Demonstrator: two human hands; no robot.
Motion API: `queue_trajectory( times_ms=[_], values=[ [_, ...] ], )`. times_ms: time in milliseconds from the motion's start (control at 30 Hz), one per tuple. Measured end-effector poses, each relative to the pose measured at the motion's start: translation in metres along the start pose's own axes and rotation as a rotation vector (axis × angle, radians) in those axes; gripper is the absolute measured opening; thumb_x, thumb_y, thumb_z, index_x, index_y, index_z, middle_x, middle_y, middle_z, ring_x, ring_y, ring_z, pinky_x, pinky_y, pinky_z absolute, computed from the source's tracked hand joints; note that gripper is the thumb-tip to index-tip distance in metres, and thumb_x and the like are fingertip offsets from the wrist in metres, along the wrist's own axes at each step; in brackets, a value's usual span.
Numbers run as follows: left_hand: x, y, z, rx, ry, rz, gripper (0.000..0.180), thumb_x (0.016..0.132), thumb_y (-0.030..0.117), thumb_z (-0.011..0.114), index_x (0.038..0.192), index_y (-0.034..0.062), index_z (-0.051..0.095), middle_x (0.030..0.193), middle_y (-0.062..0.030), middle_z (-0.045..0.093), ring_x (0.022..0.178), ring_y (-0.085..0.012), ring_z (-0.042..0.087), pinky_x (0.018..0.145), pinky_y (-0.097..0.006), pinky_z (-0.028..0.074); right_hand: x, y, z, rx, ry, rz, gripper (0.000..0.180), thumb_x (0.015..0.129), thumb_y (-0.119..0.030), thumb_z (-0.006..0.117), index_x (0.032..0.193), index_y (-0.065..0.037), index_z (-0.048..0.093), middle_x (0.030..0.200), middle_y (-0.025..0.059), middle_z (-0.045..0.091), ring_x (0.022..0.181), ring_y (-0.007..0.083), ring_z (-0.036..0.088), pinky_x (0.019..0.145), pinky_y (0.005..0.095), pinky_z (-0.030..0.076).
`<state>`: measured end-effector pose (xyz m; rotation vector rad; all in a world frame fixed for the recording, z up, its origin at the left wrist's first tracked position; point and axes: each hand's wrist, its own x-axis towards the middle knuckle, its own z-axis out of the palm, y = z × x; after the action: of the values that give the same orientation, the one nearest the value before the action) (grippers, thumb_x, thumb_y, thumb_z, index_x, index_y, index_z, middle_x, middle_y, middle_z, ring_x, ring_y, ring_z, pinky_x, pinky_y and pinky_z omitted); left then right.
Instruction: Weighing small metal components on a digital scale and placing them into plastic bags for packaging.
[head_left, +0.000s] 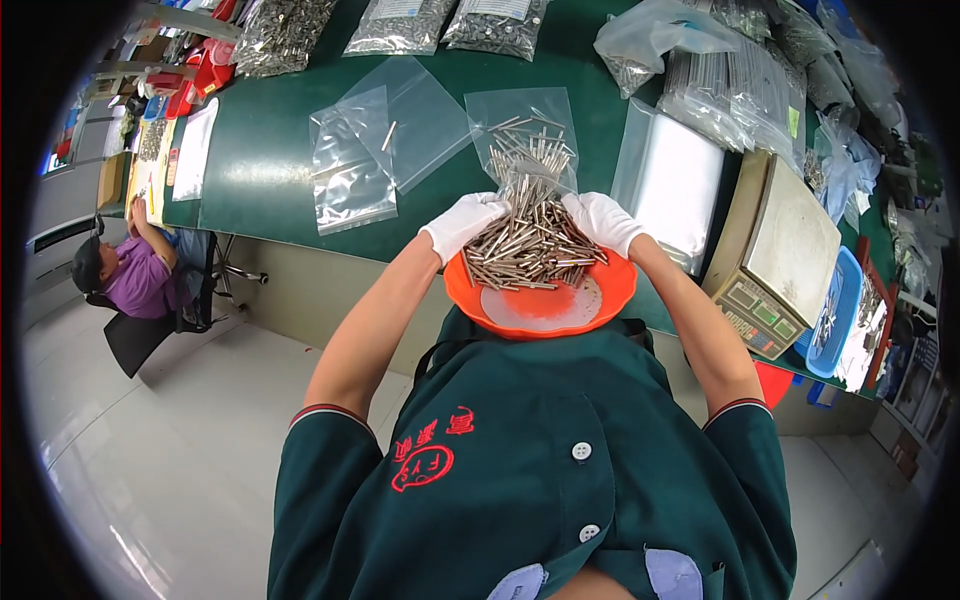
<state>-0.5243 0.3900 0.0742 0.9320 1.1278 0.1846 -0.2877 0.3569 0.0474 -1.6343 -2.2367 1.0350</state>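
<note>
A pile of thin metal pins (530, 245) fills the far part of an orange-red dish (625, 290) in front of my body. Beyond it lies a clear plastic bag (483, 103) with more pins inside, and its mouth meets the pile. My left hand (466, 224), in a white glove, is closed at the bag's left edge beside the pile. My right hand (602, 220), gloved too, closes on the bag's right edge. The fingertips of both are partly hidden by the bag and pins. The dish's near inside shows a pale, worn patch.
Flat clear bags (350, 165) lie to the left, a single pin (389, 136) on them. At right are a stack of white bags (678, 185), a weighing scale (790, 240) and a blue basket (845, 310). Filled bags (400, 25) line the back. A seated person (145, 265) works far left.
</note>
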Motion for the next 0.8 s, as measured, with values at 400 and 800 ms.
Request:
queue_trajectory(
  times_ms=[400, 800],
  values=[
    [-0.006, 0.018, 0.007, -0.147, 0.018, -0.013, 0.04, 0.087, 0.033, 0.047, 0.106, -0.0008, 0.054, 0.099, -0.0063, 0.058, 0.09, -0.0128, 0.054, 0.08, -0.029, 0.044, 0.002, -0.025, -0.02, -0.047, -0.013, 0.024, 0.046, 0.09, -0.031, 0.032, 0.071, 0.002, 0.058, 0.072, 0.026, 0.056, 0.073, 0.0432, 0.055, 0.067, 0.0464, 0.043],
    [0.003, 0.02, 0.02, -0.051, 0.192, -0.057, 0.027, 0.082, 0.022, 0.053, 0.093, -0.0019, 0.059, 0.082, -0.0059, 0.06, 0.075, -0.0137, 0.055, 0.068, -0.029, 0.043, 0.005, -0.026, -0.025, -0.052, 0.024, 0.03, 0.052, 0.091, -0.033, 0.03, 0.069, 0.002, 0.06, 0.072, 0.0258, 0.057, 0.071, 0.0428, 0.055, 0.068, 0.046, 0.044]
  ],
)
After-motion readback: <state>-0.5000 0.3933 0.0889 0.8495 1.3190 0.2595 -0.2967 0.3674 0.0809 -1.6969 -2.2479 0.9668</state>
